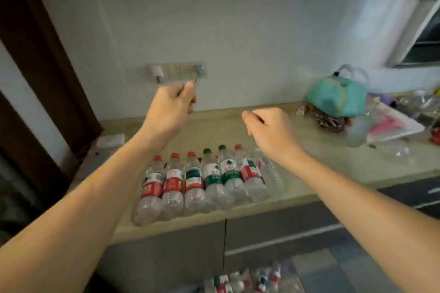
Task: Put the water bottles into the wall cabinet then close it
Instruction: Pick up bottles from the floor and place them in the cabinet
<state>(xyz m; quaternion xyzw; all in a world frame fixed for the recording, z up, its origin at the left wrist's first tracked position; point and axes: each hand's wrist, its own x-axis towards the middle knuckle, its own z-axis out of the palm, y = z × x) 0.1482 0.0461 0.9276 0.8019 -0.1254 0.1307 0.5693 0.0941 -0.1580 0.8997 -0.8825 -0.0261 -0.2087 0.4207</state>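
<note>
Head view: two bare forearms reach out over a row of water bottles on the counter

Nearest, at the bottom edge, more bottles [247,280] lie blurred on the floor by the lower cabinet fronts [273,235]. Both forearms rise from the lower corners and stretch forward above the countertop [333,164]. Between them the water bottles [204,183] lie side by side near the counter's front edge, caps pointing toward the wall, most red, two green. The right hand [271,131] hovers above the row, fingers curled into a loose fist with nothing in it. The left hand [169,107] is raised higher and farther, its fingers curled; whether it touches the thin cable [198,77] of the plug in the wall socket [177,71] just behind it I cannot tell. A teal bag [335,97] sits far right
</note>
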